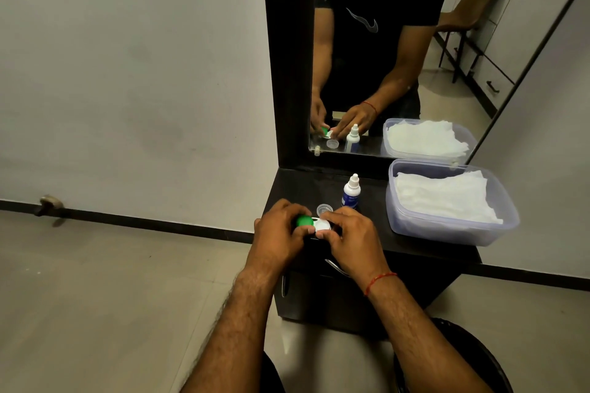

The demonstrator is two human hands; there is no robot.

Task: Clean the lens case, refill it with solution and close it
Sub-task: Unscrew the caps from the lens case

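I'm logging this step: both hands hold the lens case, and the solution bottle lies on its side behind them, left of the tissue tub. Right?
Not quite. The head view shows the solution bottle standing upright, white tip up, not on its side. The rest holds: left hand and right hand hold the lens case, with the bottle behind them, left of the tissue tub.

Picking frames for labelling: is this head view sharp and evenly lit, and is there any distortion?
Head view: dim, soft light, no glare; the dark vanity top loses detail; the white lens case with green screw cap is small yet clear; the label on the white-and-blue solution bottle is unreadably blurred; wide-angle stretch slants the edges of the wall mirror.
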